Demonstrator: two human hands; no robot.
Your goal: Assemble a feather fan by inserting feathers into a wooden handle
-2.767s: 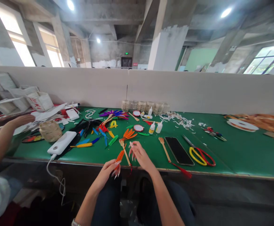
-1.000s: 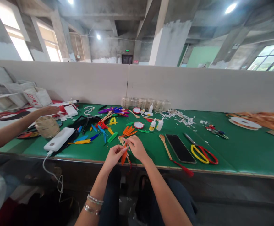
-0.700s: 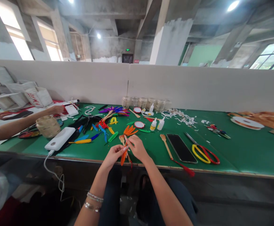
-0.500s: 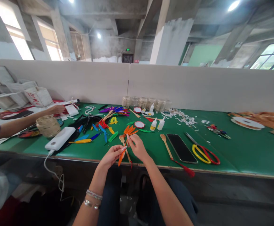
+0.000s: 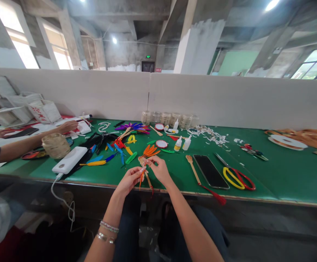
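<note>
Hands (image 5: 144,173) hide part (not all) of the wooden handle (image 5: 148,180).

A loose orange feather (image 5: 141,181) is held in the left grip (image 5: 131,178), slim and pointing down near the edge of the green bench (image 5: 289,182). Just beside it, a pale wooden handle (image 5: 148,180) lies aslant on the bench, its broad far end by a fan of orange feathers (image 5: 150,151), a red cord (image 5: 152,190) at its near end.

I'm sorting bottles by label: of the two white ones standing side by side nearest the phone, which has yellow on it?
The left bottle, nearer the red-rimmed lid: its label is yellow, while the right bottle shows plain white.
</note>
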